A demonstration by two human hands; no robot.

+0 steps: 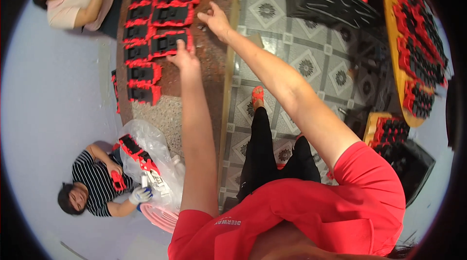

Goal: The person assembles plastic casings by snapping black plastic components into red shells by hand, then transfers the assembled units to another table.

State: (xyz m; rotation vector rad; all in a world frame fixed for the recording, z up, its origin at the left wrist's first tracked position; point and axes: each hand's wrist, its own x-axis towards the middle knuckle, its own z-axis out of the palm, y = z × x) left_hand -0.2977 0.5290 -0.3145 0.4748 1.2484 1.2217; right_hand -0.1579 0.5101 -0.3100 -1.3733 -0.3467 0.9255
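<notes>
Rows of red plastic parts with black inserts [174, 14] lie on a speckled stone table [214, 65]. My left hand [186, 60] grips the near right corner of one red-and-black plastic part [164, 43], with a finger on top and the thumb at its near edge. That part lies in the right-hand row, a small gap from the one beyond it. Over the table's right side, my right hand [216, 22] is held with its fingers apart and nothing visible in it. It is nearest to the right ends of the parts.
A person in a light top [82, 2] sits at the far left. Another in a striped shirt [92, 175] holds a red part beside a clear plastic bag [138, 136] and pink basket [163, 218]. A black crate [331, 5] and yellow board [396, 51] bear more parts at right.
</notes>
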